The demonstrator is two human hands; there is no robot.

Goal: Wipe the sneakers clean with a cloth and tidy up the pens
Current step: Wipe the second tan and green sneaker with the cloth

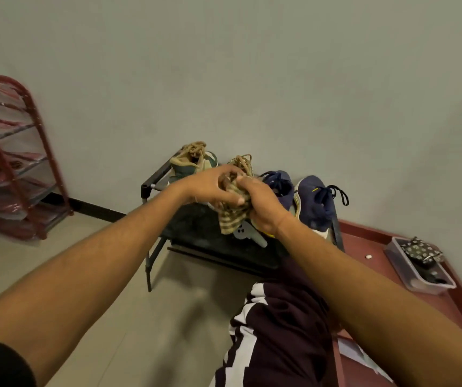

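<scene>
**Both hands bunch cloth over the black counter**

Left hand [210, 188] and right hand [263, 208] meet just above the black counter [190, 230]. Both have a closed grip on the striped cloth [231, 219]: the fingers curl into it from either side, and a loose end hangs down toward the counter top. This looks like gathering the cloth into a firm wad so that it gives a good wiping face. Neither hand holds a shoe.

Tan sneakers [192, 163] sit at the counter's back left, against the wall, laces up. Navy sneakers [316, 202] sit at its right end, toes toward the person and partly behind the right wrist. All four stand upright and side by side, probably lined up so they can be taken one at a time.

A grey piece [250, 237] lies on the counter right under the cloth, with something yellow at the right palm. Cannot tell what either one is.

To the right of the counter, a red counter [363, 247] carries a clear box [425, 286] holding a dotted pouch and some dark items. No pens can be made out; they may be in the box. Well left of the black counter, a red rack [9, 157] wrapped in plastic stands on the floor.

Judgement: this is the wiping stage, with the cloth being readied and no shoe touched. The pen step has not been started.
</scene>
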